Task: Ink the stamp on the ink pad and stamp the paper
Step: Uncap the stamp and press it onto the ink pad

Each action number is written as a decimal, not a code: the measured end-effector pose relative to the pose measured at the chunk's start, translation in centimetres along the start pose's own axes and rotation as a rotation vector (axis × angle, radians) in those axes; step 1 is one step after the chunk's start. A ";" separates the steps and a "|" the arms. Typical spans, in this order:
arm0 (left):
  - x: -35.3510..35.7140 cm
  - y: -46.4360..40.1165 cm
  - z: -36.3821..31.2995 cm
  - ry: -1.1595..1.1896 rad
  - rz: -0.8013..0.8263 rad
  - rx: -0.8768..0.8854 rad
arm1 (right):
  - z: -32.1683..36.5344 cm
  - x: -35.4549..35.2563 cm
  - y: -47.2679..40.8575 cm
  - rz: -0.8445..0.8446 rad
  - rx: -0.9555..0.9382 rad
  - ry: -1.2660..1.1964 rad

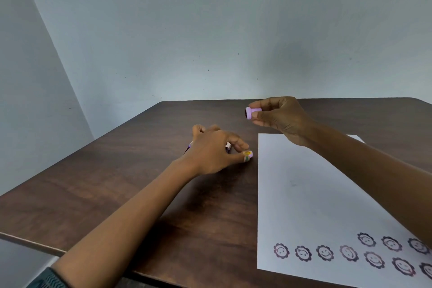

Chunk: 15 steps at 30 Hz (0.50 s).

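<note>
My right hand (280, 117) pinches a small lilac stamp (251, 113) in the air over the far part of the table, its dark inked face turned left. My left hand (210, 149) arches over the ink pad (228, 146), fingers on it. Only the pad's purple and white edges show beside the hand. A small lilac cap with a yellow smiley (247, 155) lies at my left thumb tip. The white paper (304, 194) lies to the right, with two rows of several flower-face prints (325, 252) near its front edge.
The dark wooden table (117, 182) ends at a pale wall behind and at a corner on the left. My right forearm crosses over the paper's right side.
</note>
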<state>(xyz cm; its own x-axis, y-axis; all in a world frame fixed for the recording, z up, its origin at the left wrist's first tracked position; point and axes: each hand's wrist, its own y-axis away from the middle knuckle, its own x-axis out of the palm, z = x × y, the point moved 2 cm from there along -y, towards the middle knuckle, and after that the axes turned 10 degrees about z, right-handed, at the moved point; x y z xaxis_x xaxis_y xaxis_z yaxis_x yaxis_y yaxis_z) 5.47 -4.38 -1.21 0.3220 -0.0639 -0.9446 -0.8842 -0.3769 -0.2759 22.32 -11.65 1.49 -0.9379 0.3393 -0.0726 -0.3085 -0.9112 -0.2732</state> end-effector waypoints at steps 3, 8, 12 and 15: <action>0.0 0.0 0.1 -0.001 0.032 -0.009 | -0.1 0.1 0.0 0.004 0.011 0.046; -1.8 0.1 1.1 0.123 0.100 -0.095 | 0.0 0.3 0.1 0.036 0.029 0.139; -4.6 1.4 5.1 0.348 0.120 -0.261 | 0.2 0.9 0.5 0.084 0.037 0.214; -5.3 2.8 7.7 0.460 0.198 -0.347 | 0.7 1.8 0.8 0.151 0.006 0.291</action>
<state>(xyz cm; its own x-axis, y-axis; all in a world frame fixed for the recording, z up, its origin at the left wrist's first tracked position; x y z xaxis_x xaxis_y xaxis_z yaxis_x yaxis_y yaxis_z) -1.32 2.01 1.69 0.3447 -0.5270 -0.7768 -0.8051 -0.5915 0.0439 20.30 -11.89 1.80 -0.8885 0.2522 -0.3834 -0.1712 -0.9573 -0.2330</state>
